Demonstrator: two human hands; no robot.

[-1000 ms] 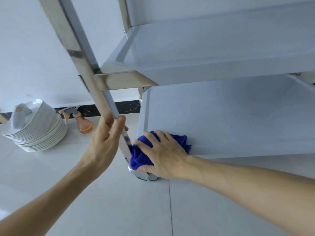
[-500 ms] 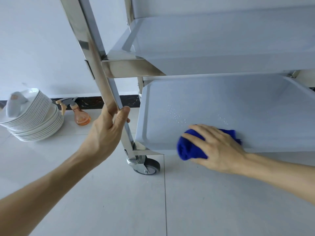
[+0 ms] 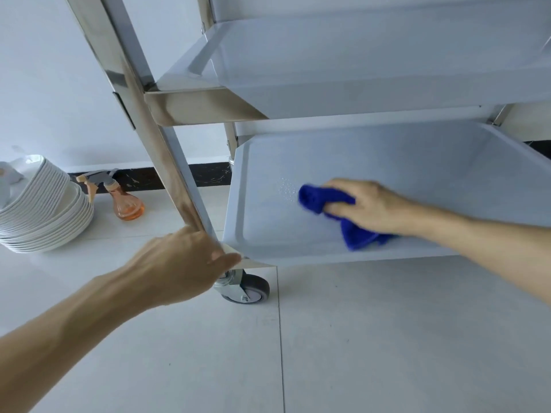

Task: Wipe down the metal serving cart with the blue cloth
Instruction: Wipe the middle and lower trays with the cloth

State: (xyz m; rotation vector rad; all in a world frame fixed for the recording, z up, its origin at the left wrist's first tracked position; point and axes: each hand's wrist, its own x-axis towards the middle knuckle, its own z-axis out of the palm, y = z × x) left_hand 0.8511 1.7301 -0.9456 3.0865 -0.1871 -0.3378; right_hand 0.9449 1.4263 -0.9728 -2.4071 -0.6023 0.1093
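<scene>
The metal serving cart fills the upper right, with a shiny upright post and two pale trays. My right hand presses the bunched blue cloth onto the floor of the bottom tray, just right of a patch of water droplets. Part of the cloth trails toward the tray's front rim. My left hand wraps around the foot of the post at the tray's front left corner, right above the caster wheel.
A tall stack of white plates stands on the tiled floor at the left. An orange spray bottle stands beside it, near the wall's dark baseboard. The upper tray overhangs the bottom one.
My right hand has carried the cloth from the front left corner rightward and deeper into the bottom tray. My left hand has slid down the post to its foot.
</scene>
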